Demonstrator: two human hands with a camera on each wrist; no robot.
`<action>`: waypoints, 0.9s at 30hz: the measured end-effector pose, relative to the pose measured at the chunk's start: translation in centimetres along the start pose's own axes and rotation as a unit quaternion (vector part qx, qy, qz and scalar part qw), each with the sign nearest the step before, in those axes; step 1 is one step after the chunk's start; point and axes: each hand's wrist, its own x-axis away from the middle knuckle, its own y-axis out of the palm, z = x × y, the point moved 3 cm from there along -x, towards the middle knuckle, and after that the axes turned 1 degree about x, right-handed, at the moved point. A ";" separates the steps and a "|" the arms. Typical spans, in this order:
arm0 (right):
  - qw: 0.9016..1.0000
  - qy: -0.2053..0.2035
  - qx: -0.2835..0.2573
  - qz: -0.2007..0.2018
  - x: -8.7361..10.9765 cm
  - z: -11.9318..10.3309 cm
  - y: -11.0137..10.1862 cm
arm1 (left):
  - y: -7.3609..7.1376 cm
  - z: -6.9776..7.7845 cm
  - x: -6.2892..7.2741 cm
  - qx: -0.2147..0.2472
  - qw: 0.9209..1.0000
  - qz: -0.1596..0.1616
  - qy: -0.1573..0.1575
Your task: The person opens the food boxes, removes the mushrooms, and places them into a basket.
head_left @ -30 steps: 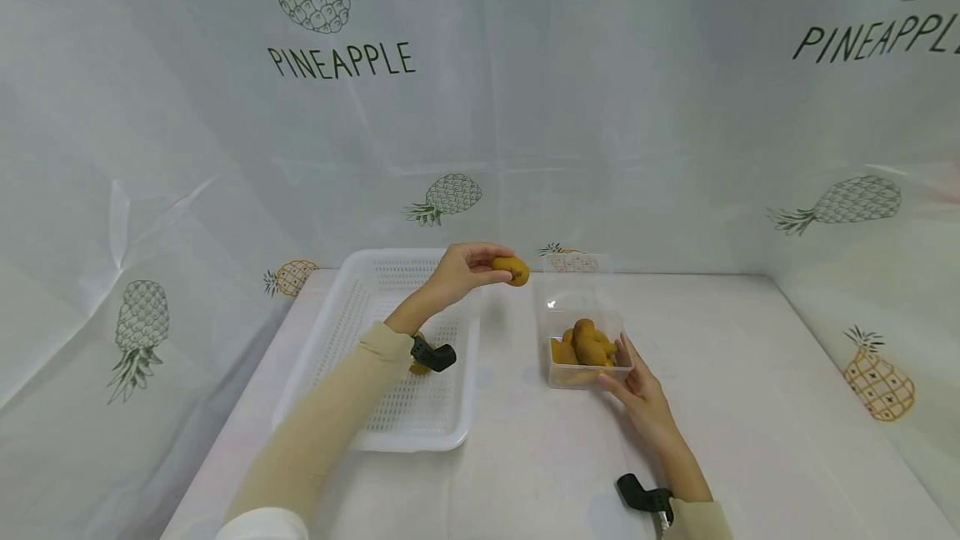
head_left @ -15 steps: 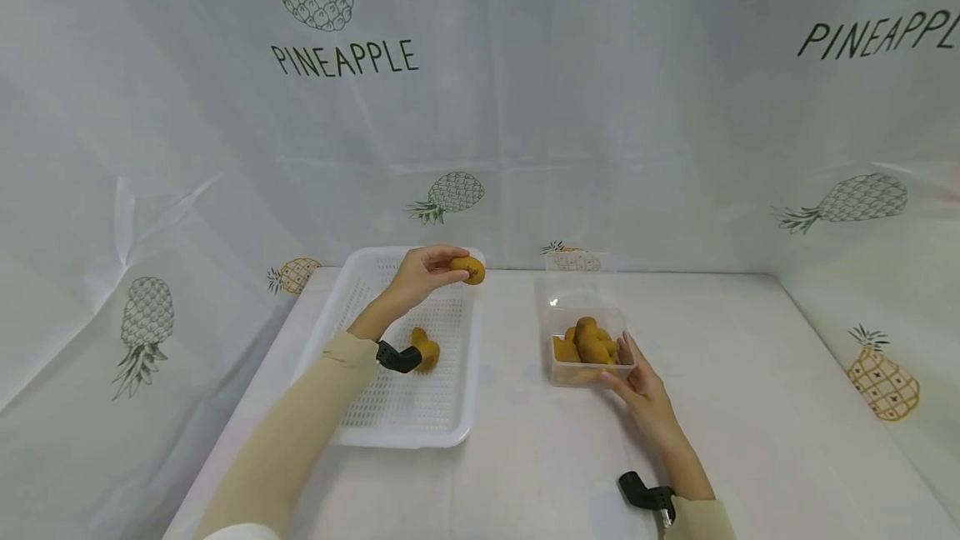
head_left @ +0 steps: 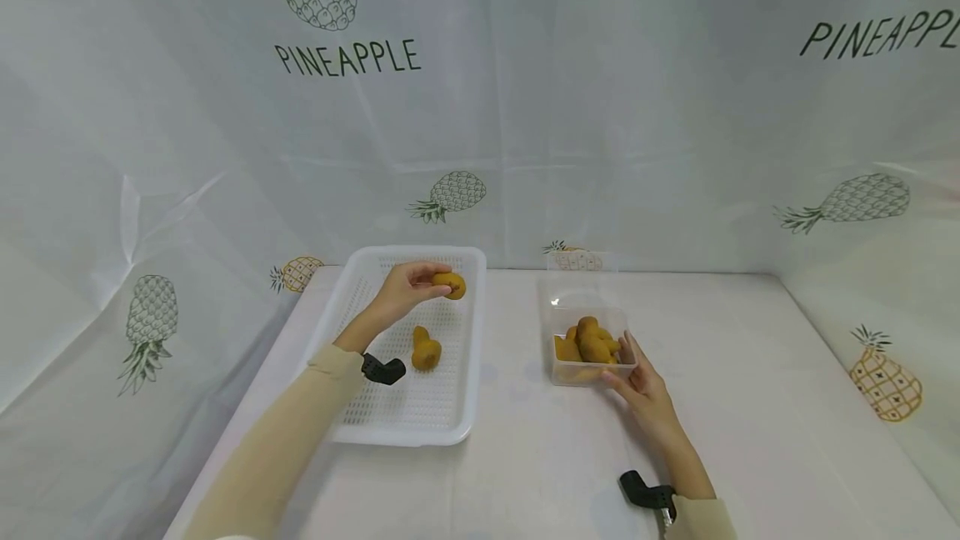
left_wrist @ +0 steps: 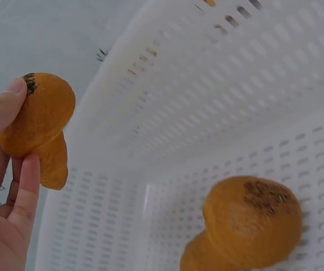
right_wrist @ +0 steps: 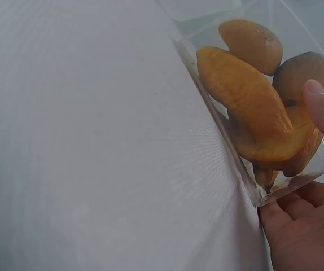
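My left hand pinches a small butternut squash between thumb and fingers, over the far part of a white perforated basket. A second butternut squash lies on the basket's floor, below the hand in the head view. To the right, a clear plastic box with its lid raised at the back holds several yellow-orange fruits, some long and some rounded. My right hand grips the box's near right corner, thumb at the front wall, other fingers around the side.
Basket and box stand side by side on a table with a white cloth, a strip of cloth between them. Behind the table hangs a white curtain printed with pineapples. A black camera mount sits on each wrist.
My left hand has moved left and slightly down with the butternut squash, from the gap beside the box to above the basket. The other squash has come into view. The right hand keeps its hold.
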 end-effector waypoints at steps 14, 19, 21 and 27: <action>1.000 -0.005 -0.013 0.000 0.0 0.2 0.0 | -0.5 -2.5 1.4 -0.023 0.999 0.006 -0.027; 1.000 -0.007 -0.014 0.001 0.1 0.2 0.1 | -0.7 -2.5 1.6 -0.018 1.000 0.006 -0.023; 1.000 -0.007 -0.013 0.002 0.1 0.2 0.0 | -0.7 -2.4 1.6 -0.018 1.000 0.007 -0.022; 1.000 -0.007 -0.015 -0.003 0.0 0.1 0.0 | -0.5 -1.9 1.5 -0.021 1.000 0.010 -0.014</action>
